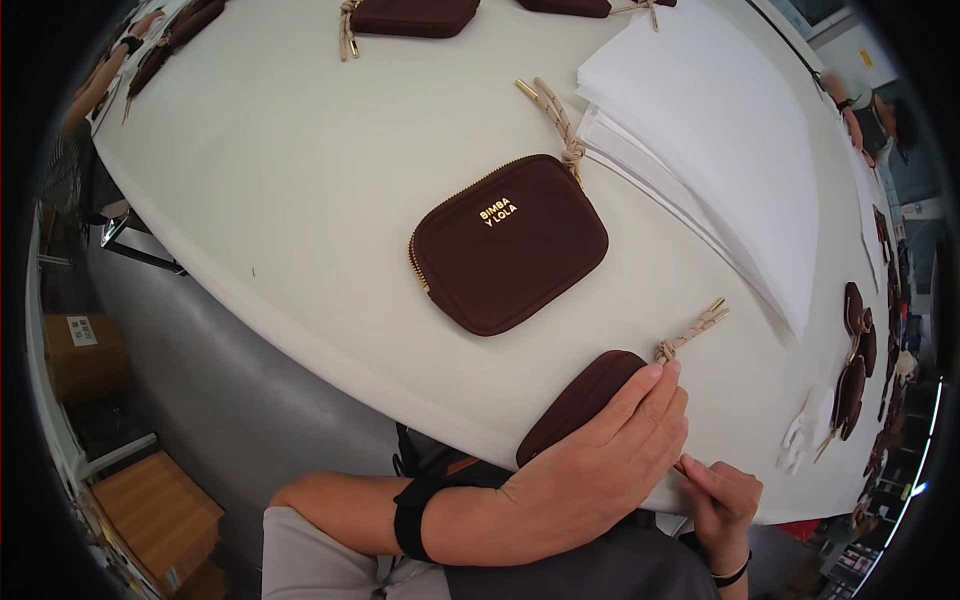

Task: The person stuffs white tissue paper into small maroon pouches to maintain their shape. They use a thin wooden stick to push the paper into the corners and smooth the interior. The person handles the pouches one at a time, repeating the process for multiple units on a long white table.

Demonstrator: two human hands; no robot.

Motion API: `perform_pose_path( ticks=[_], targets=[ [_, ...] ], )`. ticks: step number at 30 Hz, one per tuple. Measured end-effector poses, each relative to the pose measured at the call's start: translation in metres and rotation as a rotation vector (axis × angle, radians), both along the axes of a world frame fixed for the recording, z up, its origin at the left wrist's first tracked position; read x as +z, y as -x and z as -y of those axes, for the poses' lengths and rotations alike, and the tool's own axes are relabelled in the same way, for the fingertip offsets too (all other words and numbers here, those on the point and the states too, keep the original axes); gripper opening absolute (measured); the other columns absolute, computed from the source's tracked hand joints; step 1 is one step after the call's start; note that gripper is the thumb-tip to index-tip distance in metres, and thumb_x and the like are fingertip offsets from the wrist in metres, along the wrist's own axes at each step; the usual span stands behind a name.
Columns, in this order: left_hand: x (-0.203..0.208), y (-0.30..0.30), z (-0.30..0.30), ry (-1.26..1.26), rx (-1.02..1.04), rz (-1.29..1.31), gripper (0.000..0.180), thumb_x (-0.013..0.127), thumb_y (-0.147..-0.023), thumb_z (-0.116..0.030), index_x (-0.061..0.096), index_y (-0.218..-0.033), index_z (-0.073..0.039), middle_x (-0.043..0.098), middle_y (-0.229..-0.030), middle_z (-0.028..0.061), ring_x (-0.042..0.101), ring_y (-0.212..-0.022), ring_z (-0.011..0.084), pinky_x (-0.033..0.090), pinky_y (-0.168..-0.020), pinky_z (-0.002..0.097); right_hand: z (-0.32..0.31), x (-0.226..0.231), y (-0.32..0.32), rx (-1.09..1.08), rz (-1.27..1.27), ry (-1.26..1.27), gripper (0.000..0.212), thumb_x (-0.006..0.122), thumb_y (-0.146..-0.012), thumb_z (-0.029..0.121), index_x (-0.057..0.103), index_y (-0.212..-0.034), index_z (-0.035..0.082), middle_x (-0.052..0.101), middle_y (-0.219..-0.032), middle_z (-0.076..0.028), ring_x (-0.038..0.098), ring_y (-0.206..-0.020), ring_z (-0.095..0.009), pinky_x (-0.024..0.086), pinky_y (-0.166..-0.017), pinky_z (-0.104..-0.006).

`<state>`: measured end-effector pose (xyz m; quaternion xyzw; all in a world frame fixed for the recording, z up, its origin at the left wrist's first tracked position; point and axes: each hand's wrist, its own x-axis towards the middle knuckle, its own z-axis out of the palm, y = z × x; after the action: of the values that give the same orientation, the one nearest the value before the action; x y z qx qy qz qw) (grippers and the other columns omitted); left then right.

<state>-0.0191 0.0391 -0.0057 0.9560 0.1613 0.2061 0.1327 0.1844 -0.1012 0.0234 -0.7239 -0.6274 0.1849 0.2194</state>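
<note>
My left hand (pixel 610 450) is closed around a small dark maroon zip pouch (pixel 585 400) tilted at the table's near edge. A knotted beige cord pull (pixel 690 335) with a gold tip sticks out past the fingertips. Close beside it, my right hand (pixel 725 495) is curled in a pinch; a small brownish tip shows at its fingers, too little to name. Farther up the table, a second maroon zip pouch (pixel 510 245) lies flat, with gold lettering, a gold zipper and a beige cord pull (pixel 555 115). The held pouch's near side is hidden by my left hand.
A stack of white sheets (pixel 710 130) lies at the right. More maroon pouches (pixel 420 15) lie along the far edge, others (pixel 855 370) at the far right near a white glove (pixel 805 430). Other people work at both sides. Cardboard boxes (pixel 155 515) stand at lower left.
</note>
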Motion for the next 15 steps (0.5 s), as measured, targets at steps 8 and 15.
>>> perform_pose_path(
  ticks=[8, 15],
  targets=[
    [-0.002, 0.004, -0.003, -0.024, -0.053, 0.039, 0.037, 0.048, -0.096, -0.024, 0.063, -0.118, 0.0, 0.063, -0.125, 0.0205, 0.054, -0.13, 0.0364, 0.034, -0.118, 0.0464, -0.012, 0.007, -0.02, 0.106, -0.064, 0.074, 0.036, 0.078, -0.068, 0.0, 0.08, -0.102, 0.011, 0.052, -0.055, -0.005, 0.048, -0.044, -0.015, 0.033, -0.044, -0.0285],
    [-0.002, 0.008, -0.007, -0.041, -0.057, 0.019, 0.039, 0.048, -0.096, -0.025, 0.062, -0.121, 0.001, 0.062, -0.127, 0.0205, 0.053, -0.131, 0.0358, 0.033, -0.119, 0.0463, -0.01, 0.025, -0.041, 0.187, -0.043, 0.134, 0.036, 0.08, -0.068, 0.002, 0.08, -0.102, 0.012, 0.053, -0.055, -0.004, 0.05, -0.044, -0.014, 0.034, -0.043, -0.0276]
  ],
)
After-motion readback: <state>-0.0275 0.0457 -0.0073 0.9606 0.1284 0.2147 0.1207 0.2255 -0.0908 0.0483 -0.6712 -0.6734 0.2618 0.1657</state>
